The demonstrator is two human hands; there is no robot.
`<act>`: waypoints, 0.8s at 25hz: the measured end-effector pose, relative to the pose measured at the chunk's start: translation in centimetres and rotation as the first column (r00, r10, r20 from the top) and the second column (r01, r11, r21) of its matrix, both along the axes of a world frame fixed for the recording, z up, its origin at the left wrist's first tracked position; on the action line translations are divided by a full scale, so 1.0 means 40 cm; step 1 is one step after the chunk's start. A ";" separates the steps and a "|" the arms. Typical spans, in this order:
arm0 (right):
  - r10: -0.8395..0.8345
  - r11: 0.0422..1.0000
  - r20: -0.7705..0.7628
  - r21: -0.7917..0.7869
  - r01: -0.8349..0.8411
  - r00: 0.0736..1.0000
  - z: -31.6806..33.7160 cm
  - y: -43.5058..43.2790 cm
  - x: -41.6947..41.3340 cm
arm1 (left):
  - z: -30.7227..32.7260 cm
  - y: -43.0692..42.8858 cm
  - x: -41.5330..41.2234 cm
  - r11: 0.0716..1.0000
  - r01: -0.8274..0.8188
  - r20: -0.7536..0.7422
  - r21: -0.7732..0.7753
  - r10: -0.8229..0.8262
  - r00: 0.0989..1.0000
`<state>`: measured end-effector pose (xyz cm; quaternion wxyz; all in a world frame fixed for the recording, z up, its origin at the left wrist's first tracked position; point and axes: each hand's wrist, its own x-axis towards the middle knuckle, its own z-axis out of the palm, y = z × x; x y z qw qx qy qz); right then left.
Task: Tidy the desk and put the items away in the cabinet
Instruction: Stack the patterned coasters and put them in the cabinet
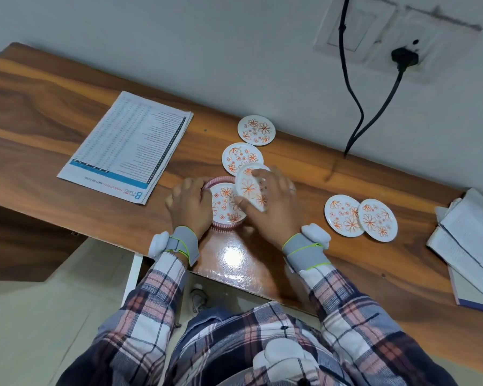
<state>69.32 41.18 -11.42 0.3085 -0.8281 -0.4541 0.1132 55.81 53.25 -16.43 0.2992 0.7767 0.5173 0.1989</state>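
Note:
A round pink ribbed holder [221,180] stands on the wooden desk [39,107] near its front edge, with a white coaster with orange flowers [224,203] lying in it. My left hand [190,204] grips the holder's left rim. My right hand [273,204] pinches another flowered coaster [250,189], tilted over the holder. Two more coasters lie behind, one [239,157] close and one [256,130] by the wall. A pair of overlapping coasters, left [343,215] and right [377,220], lies to the right.
A printed newspaper [129,149] lies on the desk to the left. Open books [469,246] are stacked at the right edge. A black cable [354,107] hangs from a wall socket [403,58] behind the desk. A shoe shows on the floor below.

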 end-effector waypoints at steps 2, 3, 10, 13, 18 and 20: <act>0.140 0.987 0.017 -0.083 -0.138 0.990 -0.015 0.008 -0.049 | -0.001 0.001 0.000 1.000 -0.008 0.028 -0.029 0.009 1.000; 0.191 0.974 0.023 -0.129 -0.187 0.981 -0.028 0.009 -0.067 | -0.002 0.002 -0.001 0.999 -0.014 0.047 -0.050 0.016 0.999; 0.294 0.922 0.212 -0.321 -0.218 0.932 -0.052 0.054 -0.074 | -0.002 0.012 -0.002 0.999 0.039 0.030 -0.023 -0.038 0.999; 0.307 0.913 0.200 -0.337 -0.229 0.931 -0.066 0.069 -0.093 | 0.000 0.040 -0.006 0.995 0.099 -0.002 -0.017 -0.100 0.995; 0.288 0.927 0.079 -0.272 -0.257 0.954 -0.060 0.087 -0.069 | 0.008 0.046 -0.002 0.996 0.090 0.004 0.022 -0.090 0.996; 0.238 0.953 0.009 -0.195 -0.232 0.971 -0.055 0.096 -0.057 | 0.004 0.040 -0.004 0.996 0.078 0.034 0.041 -0.079 0.996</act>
